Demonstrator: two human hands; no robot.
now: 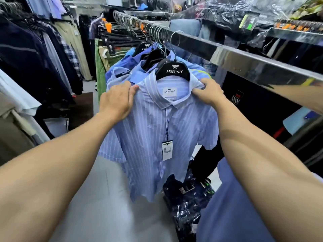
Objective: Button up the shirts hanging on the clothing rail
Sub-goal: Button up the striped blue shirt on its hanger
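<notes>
**A:** At the front of the metal rail (232, 55), the striped blue shirt (157, 137) hangs on a black hanger (173, 69), facing us, with more blue shirts (125, 69) packed behind it.

**B:** And both hands are up at the shoulders. The left hand (117, 102) pinches the fabric beside the collar (167, 103), fingers curled over the seam; the right hand (206, 92) grips the opposite shoulder the same way.

**A:** The placket looks closed as far down as I can follow, though the hem is blurred. The price tag (167, 150) dangles over the front.

**B:** So I'd call this squaring up. Done well, pull both shoulders evenly so the collar sits centred on the hanger, keep the tag out of the placket, then check the lowest buttons.

**A:** Gently, too; a lopsided tug could slide it off.
</notes>
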